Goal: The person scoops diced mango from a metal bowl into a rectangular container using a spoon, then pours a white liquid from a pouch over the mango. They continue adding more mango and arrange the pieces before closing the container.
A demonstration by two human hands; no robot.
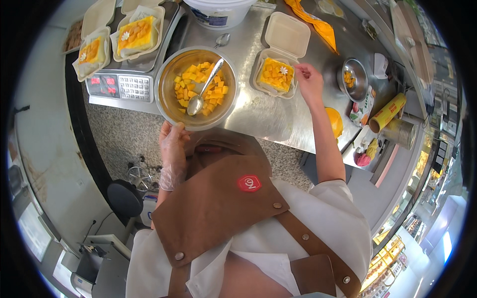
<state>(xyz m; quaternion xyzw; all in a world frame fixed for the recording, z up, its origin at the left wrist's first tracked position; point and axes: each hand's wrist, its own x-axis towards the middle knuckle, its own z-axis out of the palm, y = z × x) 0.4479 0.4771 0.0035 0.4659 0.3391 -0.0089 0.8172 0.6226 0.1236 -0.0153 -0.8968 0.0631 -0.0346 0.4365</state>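
My left hand [173,139], in a clear plastic glove, grips the near rim of a wide metal mixing bowl [166,80]. Diced mango [214,97] lies inside, with a metal spoon [204,91] leaning across it. My bare right hand [310,82] has its curled fingertips at the right edge of an open takeaway box [287,35]; whether they pinch it is unclear. In that box sits a square cake [275,74] topped with mango cubes and a white daisy decoration [284,70].
Two more boxed mango cakes [136,34] [90,53] rest on a digital scale [136,88]. Behind the bowl are a white tub [220,15] and a spoon [223,40]. Rightward stand a small metal bowl [361,80], a yellow roll [387,113] and an orange piping bag [318,26].
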